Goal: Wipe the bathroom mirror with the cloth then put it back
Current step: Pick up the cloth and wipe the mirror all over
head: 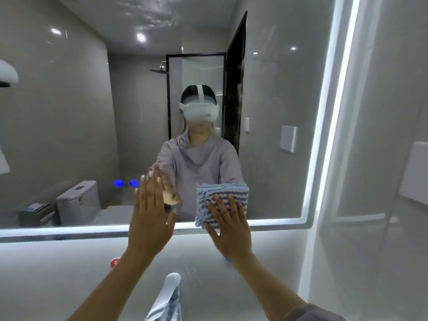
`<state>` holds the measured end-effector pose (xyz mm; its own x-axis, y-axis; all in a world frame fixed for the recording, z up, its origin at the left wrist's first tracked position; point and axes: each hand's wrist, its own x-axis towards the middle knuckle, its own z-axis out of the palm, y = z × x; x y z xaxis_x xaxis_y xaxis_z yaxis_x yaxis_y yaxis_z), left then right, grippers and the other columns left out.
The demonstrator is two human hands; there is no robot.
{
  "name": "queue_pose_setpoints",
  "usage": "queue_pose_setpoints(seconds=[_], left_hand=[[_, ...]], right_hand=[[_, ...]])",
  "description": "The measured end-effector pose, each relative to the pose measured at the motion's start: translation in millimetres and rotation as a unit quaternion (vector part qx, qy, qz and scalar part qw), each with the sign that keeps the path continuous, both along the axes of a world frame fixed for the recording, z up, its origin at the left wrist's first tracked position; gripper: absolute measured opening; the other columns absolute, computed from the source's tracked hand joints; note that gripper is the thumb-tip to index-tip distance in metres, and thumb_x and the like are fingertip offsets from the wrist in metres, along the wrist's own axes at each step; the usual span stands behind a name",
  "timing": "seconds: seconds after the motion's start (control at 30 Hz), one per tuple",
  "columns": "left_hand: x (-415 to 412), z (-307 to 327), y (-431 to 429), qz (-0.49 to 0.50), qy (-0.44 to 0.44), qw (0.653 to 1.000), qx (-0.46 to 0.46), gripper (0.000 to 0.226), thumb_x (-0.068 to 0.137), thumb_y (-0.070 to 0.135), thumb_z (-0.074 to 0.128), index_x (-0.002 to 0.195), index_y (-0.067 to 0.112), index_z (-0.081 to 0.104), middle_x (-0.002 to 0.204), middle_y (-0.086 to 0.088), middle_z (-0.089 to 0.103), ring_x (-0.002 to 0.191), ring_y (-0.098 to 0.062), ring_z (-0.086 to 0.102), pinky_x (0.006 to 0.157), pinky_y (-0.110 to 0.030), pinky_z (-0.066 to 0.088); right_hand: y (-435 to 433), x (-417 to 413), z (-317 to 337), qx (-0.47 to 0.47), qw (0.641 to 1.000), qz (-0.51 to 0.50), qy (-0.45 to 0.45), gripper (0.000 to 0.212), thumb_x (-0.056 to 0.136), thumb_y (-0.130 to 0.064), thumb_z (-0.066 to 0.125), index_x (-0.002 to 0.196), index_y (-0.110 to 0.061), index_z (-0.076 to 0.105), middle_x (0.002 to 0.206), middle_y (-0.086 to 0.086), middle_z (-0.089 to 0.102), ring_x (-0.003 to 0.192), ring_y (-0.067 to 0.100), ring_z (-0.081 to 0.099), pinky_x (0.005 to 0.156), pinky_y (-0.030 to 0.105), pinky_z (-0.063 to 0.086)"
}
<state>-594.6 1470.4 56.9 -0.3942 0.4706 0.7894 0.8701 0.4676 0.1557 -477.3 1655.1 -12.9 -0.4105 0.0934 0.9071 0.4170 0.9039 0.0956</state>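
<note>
The bathroom mirror [69, 112] fills most of the view, edged by a lit white strip. A folded blue-and-white striped cloth [208, 198] lies flat against the glass near the mirror's bottom edge, right of centre. My right hand [228, 223] presses on the cloth with straight, spread fingers. My left hand [151, 214] rests flat on the glass to the left of the cloth, fingers straight and pointing up. The mirror shows a person in a grey top with a white headset.
A chrome tap [170, 295] stands below my arms at the bottom centre, over a pale counter. Two blue touch lights [126, 183] glow on the mirror left of my left hand. A grey tiled wall with a white plate [414, 172] is at right.
</note>
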Motion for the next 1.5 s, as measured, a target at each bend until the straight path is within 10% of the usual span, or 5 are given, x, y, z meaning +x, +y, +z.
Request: queue_pose_setpoints(seconds=[0.73, 1.07, 1.5], left_hand=[[-28, 81, 29, 0.06, 0.078, 0.995, 0.004, 0.079, 0.093, 0.051, 0.016, 0.146, -0.002, -0.01, 0.157, -0.02, -0.014, 0.147, -0.033, -0.011, 0.121, -0.044, -0.002], [-48, 70, 34, 0.054, 0.128, 0.989, 0.05, 0.082, 0.093, 0.053, 0.025, 0.149, -0.002, 0.002, 0.159, -0.02, -0.002, 0.148, -0.034, -0.001, 0.121, -0.045, 0.003], [-45, 72, 37, 0.066, 0.144, 0.984, 0.077, 0.079, 0.094, 0.048, 0.026, 0.148, -0.007, 0.009, 0.157, -0.025, 0.006, 0.147, -0.038, 0.003, 0.121, -0.045, 0.003]], right_hand=[[5, -12, -5, 0.015, 1.0, -0.023, 0.006, 0.062, 0.095, -0.049, 0.045, 0.15, -0.028, 0.026, 0.159, -0.004, 0.019, 0.148, 0.022, 0.013, 0.121, 0.04, 0.009], [16, -1, -3, 0.04, 0.999, -0.003, 0.002, 0.055, 0.094, -0.052, 0.048, 0.144, -0.031, 0.041, 0.155, -0.007, 0.032, 0.147, 0.022, 0.02, 0.12, 0.04, 0.015], [107, 99, 6, -0.012, 0.996, -0.087, -0.03, 0.064, 0.099, -0.054, 0.027, 0.154, -0.031, 0.004, 0.162, -0.007, -0.001, 0.149, 0.024, 0.003, 0.12, 0.046, 0.009]])
